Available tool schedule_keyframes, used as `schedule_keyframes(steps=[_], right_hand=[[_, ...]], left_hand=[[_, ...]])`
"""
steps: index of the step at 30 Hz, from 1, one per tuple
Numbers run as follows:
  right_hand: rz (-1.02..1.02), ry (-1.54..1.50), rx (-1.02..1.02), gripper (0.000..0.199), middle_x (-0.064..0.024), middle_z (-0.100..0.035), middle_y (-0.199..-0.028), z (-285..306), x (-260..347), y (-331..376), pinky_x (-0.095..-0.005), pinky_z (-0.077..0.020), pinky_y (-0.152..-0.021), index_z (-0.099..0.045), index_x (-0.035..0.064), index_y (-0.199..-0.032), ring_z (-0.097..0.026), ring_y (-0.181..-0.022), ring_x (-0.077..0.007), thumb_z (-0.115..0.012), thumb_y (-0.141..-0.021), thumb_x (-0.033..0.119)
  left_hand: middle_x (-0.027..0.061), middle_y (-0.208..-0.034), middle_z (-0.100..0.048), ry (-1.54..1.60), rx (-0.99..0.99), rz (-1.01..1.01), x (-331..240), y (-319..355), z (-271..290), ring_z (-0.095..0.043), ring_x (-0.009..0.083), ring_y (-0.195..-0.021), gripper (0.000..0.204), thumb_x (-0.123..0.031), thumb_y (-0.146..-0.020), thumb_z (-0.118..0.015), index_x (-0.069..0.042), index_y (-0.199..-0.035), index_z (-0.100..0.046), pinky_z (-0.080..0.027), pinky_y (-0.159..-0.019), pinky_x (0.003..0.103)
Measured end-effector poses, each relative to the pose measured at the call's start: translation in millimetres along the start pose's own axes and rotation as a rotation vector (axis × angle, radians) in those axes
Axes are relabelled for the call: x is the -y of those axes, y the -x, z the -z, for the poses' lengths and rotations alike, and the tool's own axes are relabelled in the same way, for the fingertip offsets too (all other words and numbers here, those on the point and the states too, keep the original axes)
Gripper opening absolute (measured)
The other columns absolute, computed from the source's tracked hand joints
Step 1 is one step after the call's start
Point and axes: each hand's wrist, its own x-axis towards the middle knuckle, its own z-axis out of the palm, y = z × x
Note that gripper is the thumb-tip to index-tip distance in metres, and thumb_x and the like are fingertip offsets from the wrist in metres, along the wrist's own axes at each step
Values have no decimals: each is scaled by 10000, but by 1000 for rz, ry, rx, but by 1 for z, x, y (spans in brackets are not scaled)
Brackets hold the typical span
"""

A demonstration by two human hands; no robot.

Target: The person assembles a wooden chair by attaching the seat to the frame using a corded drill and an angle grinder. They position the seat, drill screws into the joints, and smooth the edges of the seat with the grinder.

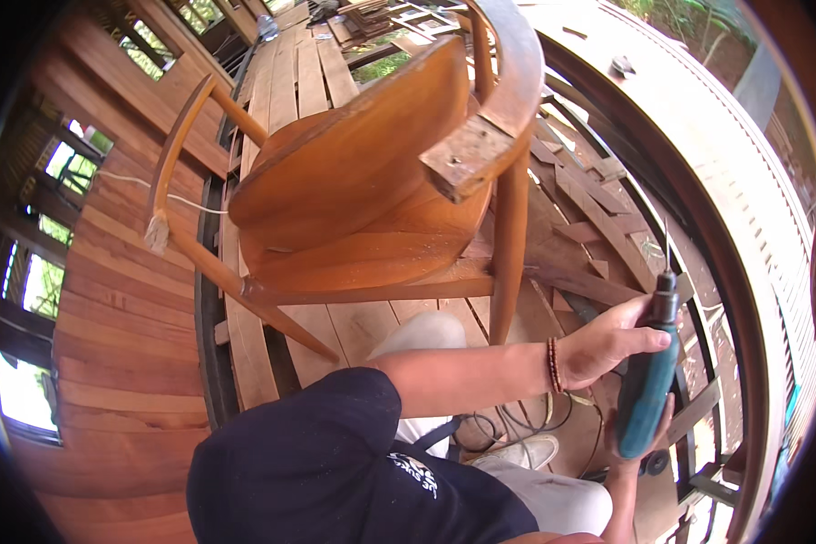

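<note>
A teal power drill [648, 390] with a black chuck and a long thin bit points upward at the right. My left hand [616, 343] is closed round its front end, just below the chuck, with a beaded bracelet on that wrist. Lower down, my right hand [627, 444] grips the rear of the drill body; part of it is hidden behind the tool. Apart from both hands, to the left, stands a brown wooden chair [354, 172]. One curved rail of it ends in a pale, bare wood face [470, 154] with small dark holes.
Offcuts and boards [598, 227] lie scattered right of the chair. A dark curved metal beam [698, 199] runs along the right. Cables [517, 422] coil on the floor by my shoe [528, 451]. Wooden plank panelling [136, 317] stretches along the left.
</note>
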Motion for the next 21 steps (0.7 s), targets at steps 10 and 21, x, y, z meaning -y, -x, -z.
schedule_keyframes(steps=[10, 21], right_hand=[[-546, -1058, -173, 710, -210, -609, -1197, 15, 67, -164, -393, -506, -881, -455, -68, -1345, -641, -962, -286, -671, -780, 305], [-721, -1424, -62, 582, -207, -585, -1262, -41, 44, -126, -351, -487, -908, -471, -57, -1344, -606, -959, -215, -586, -921, 327]], left_hand=[[175, -1191, -637, -1916, -845, -885, -216, 130, -23, -617, 307, -1117, 489, -263, -841, -723, 24, -1214, -593, -496, -948, 373], [78, -693, -693, -2506, -1430, -216, -297, 134, 66, -687, 236, -634, 700, -783, -718, -613, -100, -829, -714, -524, -524, 358]])
